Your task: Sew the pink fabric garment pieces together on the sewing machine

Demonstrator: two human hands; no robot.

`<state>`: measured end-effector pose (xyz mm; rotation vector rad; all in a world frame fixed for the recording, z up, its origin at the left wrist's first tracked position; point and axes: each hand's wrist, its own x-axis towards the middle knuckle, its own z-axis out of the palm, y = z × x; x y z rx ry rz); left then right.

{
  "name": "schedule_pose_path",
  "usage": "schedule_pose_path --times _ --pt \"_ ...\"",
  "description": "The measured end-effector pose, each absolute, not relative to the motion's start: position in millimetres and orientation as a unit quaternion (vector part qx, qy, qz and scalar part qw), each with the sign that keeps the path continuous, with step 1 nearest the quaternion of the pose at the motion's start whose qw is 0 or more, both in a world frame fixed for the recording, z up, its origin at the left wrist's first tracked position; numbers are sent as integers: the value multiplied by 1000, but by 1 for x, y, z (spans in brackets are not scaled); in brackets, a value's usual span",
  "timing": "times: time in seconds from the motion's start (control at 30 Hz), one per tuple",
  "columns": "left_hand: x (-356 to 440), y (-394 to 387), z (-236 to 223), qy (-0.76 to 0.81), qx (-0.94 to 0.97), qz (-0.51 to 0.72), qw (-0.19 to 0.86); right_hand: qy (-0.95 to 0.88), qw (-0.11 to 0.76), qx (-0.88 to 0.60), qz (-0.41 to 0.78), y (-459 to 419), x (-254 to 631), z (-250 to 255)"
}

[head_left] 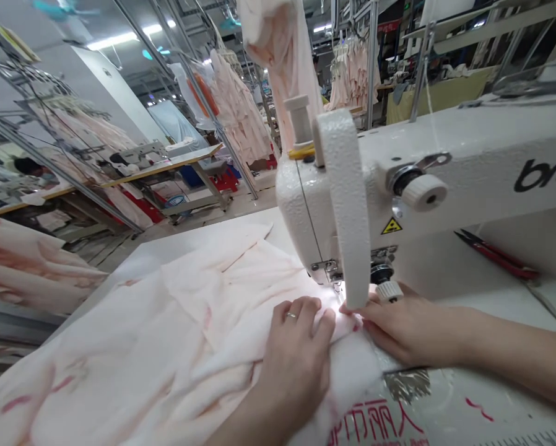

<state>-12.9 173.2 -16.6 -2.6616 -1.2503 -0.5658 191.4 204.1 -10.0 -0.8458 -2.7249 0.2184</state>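
Observation:
Pale pink plush fabric (134, 334) lies in folds across the sewing machine's table and runs up to the lit needle area. My left hand (299, 353), a ring on one finger, rests on it just left of the needle, its fingers bent and gathering the cloth. Close to the presser foot, my right hand (412, 325) pinches the fabric's edge, its fingertips partly hidden behind the machine's white lever (345, 204). The white sewing machine (482, 161) stands over both hands. Its needle (338, 290) is down near the cloth, and the exact stitching point is hard to make out.
Red-handled thread snips (498, 254) lie on the machine bed behind my right forearm. A dark patch (407, 385) and red lettering (375, 424) mark the table near me. Racks of pink garments (243, 105) and other sewing tables (161, 166) stand beyond; a person (34, 170) sits far left.

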Motion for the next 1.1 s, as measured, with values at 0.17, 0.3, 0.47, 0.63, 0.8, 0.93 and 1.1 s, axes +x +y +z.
schedule_pose_path --times 0.17,0.3,0.47,0.63,0.8,0.93,1.1 --pt "-9 163 -10 -447 -860 -241 54 -937 129 -300 124 210 193 -5" --pt "9 153 -10 -454 -849 -267 34 -925 151 -305 168 212 195 -3" --pt "13 141 -23 -427 -879 -197 84 -935 135 -284 163 207 200 -5" --pt "2 136 -31 -379 -897 -210 85 -949 118 -257 140 201 200 -9" --pt "16 142 -19 -396 -870 -289 50 -953 131 -246 118 197 200 -12" --pt "26 144 -20 -436 -864 -246 51 -949 139 -251 128 197 202 -12" --pt "11 137 -40 -393 -882 -247 79 -958 127 -235 99 197 203 -13"
